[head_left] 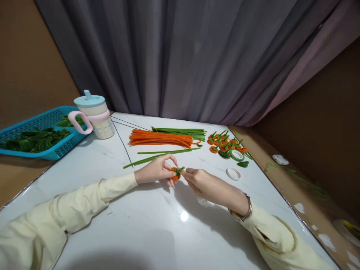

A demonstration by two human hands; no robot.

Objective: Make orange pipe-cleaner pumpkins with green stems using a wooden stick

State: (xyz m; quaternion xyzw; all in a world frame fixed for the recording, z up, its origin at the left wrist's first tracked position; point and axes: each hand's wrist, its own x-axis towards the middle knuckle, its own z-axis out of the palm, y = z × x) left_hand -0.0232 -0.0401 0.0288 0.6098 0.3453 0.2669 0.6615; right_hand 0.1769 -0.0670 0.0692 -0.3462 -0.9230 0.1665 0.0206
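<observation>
A small orange pumpkin (176, 177) of fuzzy pipe cleaner, topped with green, is held just above the white table. My left hand (157, 168) pinches it from the left between thumb and fingers. From the right, my right hand (201, 182) closes its fingertips at the pumpkin's green pipe cleaner stem (181, 169); my own fingers partly hide the exact grip. Beyond the hands lie loose green pipe cleaners (153, 158), a thick bundle of orange pipe cleaners (161, 138) and a green bundle (182, 131) behind it.
Several finished orange pumpkins (225, 141) cluster at the back right, beside a green tape roll (237, 155), a white ring (233, 173) and a green leaf piece (243, 164). At left stand a lidded cup (97, 116) and a blue basket (57, 150) of green pieces. A grey curtain (180, 56) hangs behind.
</observation>
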